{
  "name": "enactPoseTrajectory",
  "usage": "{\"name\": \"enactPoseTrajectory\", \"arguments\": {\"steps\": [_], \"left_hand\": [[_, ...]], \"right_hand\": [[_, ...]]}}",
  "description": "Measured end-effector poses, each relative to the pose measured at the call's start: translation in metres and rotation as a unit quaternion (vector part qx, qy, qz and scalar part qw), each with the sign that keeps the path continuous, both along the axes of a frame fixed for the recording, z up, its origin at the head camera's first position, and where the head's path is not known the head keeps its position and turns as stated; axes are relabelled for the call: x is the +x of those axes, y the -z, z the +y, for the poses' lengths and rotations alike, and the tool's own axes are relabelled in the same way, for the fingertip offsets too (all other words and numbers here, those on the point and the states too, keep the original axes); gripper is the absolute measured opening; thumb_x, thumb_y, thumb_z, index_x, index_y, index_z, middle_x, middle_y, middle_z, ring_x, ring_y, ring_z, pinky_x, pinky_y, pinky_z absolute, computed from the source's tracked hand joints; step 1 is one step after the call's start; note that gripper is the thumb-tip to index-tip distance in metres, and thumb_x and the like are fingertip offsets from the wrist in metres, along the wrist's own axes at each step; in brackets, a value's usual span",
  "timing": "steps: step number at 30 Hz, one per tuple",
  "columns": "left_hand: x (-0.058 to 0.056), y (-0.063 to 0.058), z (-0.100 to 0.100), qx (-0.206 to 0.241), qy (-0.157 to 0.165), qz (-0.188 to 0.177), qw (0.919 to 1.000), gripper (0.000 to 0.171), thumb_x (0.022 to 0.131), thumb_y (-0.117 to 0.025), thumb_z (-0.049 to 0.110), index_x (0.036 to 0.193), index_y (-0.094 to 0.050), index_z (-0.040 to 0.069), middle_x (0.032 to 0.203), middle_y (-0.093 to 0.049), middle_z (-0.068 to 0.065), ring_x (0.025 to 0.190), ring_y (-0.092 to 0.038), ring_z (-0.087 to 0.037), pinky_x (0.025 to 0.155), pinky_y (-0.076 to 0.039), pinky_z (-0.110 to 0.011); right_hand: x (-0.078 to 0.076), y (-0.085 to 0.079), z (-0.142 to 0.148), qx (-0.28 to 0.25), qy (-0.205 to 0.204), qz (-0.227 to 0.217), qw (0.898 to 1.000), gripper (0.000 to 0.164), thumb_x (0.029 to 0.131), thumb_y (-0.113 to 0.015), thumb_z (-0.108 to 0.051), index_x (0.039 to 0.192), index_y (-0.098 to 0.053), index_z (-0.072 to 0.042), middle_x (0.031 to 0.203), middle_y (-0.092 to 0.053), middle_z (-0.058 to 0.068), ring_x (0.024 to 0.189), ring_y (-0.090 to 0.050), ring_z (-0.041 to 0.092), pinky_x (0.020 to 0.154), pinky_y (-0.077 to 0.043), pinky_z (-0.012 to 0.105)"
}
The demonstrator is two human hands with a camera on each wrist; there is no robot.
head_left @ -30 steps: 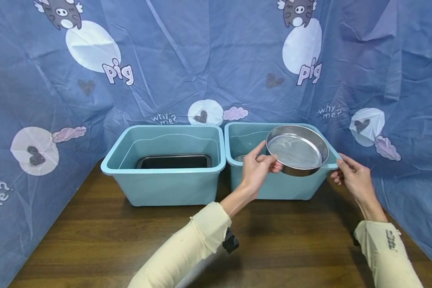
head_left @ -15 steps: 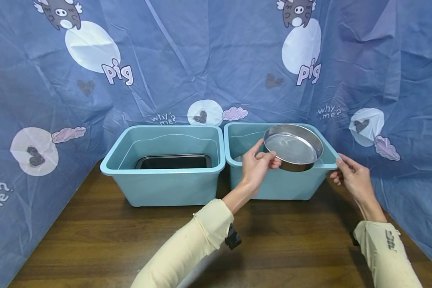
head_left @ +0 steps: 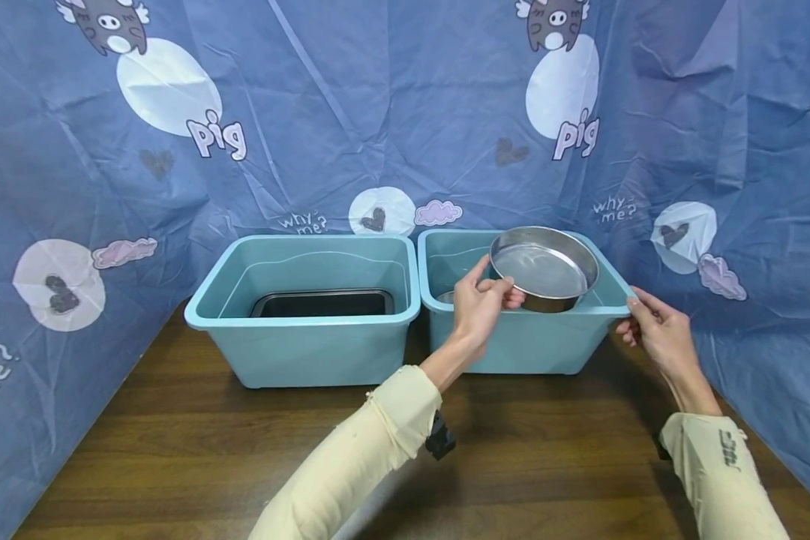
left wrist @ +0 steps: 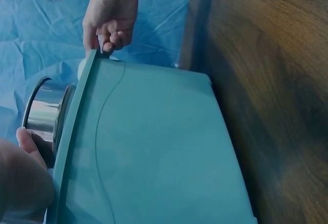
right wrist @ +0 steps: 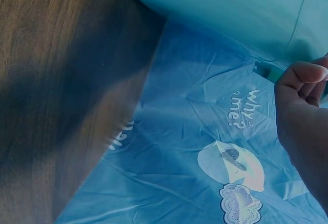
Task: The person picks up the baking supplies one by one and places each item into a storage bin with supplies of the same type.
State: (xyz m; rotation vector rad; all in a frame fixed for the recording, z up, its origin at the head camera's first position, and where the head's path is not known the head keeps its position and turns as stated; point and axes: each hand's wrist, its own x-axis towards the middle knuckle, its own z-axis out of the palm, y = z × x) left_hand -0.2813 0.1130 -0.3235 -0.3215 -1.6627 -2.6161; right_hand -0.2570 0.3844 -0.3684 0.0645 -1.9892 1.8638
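Note:
A round, shallow metal cake pan [head_left: 543, 266] is pinched at its left edge by my left hand [head_left: 478, 306], thumb over the rim. The pan tilts slightly over the opening of the right blue bin [head_left: 506, 341]. In the left wrist view, the shiny side of the pan [left wrist: 43, 114] shows just beyond the bin's rim. My right hand [head_left: 663, 330] grips the right front corner of that same bin's rim. At the edge of the right wrist view, the right hand [right wrist: 302, 93] is partly cut off. A pale item [head_left: 448, 297] shows a little inside the right bin, mostly hidden.
A matching left blue bin [head_left: 320, 352] stands beside it, with a dark rectangular baking pan [head_left: 324, 303] inside. Both bins stand on a brown wooden table [head_left: 196, 442]. A blue printed cloth [head_left: 351, 112] hangs behind and at the sides.
The cake pan in my left hand has moved up in view, farther back and slightly left, over the right bin. My right hand keeps its grip on the bin corner.

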Motion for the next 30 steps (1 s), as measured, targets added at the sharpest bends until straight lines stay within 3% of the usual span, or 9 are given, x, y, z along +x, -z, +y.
{"name": "enactPoseTrajectory", "arguments": {"steps": [5,13,22,30], "left_hand": [[-0.003,0.0,0.001,-0.008,-0.008,-0.002,0.9999,0.064,0.096,-0.061,-0.006,0.156,-0.038,-0.004,0.077,-0.072,-0.013,0.06,-0.066,-0.007,0.078,-0.061,-0.029],[-0.005,-0.003,0.002,-0.006,-0.011,0.001,0.9999,0.065,0.097,-0.06,-0.006,0.157,-0.036,-0.004,0.082,-0.074,-0.019,0.061,-0.066,-0.007,0.077,-0.061,-0.029],[-0.003,-0.01,0.009,-0.029,-0.028,-0.007,0.9992,0.064,0.098,-0.062,-0.004,0.157,-0.038,0.0,0.077,-0.073,-0.012,0.06,-0.066,-0.006,0.08,-0.06,-0.027],[-0.004,-0.014,0.015,-0.057,-0.038,-0.003,0.9976,0.063,0.098,-0.063,-0.003,0.157,-0.039,0.0,0.08,-0.075,-0.015,0.063,-0.07,-0.009,0.082,-0.058,-0.025]], "right_hand": [[0.0,-0.001,0.0,0.004,0.001,-0.002,1.0,0.058,0.108,-0.054,-0.01,0.149,-0.029,0.023,0.06,-0.065,-0.006,0.049,-0.058,0.002,0.045,-0.046,0.015],[0.002,-0.001,-0.002,0.006,0.0,0.008,1.0,0.059,0.108,-0.055,-0.011,0.147,-0.029,0.025,0.06,-0.065,-0.006,0.049,-0.058,0.002,0.045,-0.046,0.015],[0.002,-0.001,-0.001,0.005,0.004,0.001,1.0,0.061,0.108,-0.056,-0.013,0.148,-0.029,0.024,0.061,-0.065,-0.006,0.049,-0.058,0.002,0.046,-0.046,0.016],[0.001,-0.001,-0.002,0.003,0.002,0.001,1.0,0.06,0.108,-0.055,-0.013,0.149,-0.03,0.023,0.06,-0.065,-0.006,0.05,-0.058,0.002,0.046,-0.046,0.016]]}}
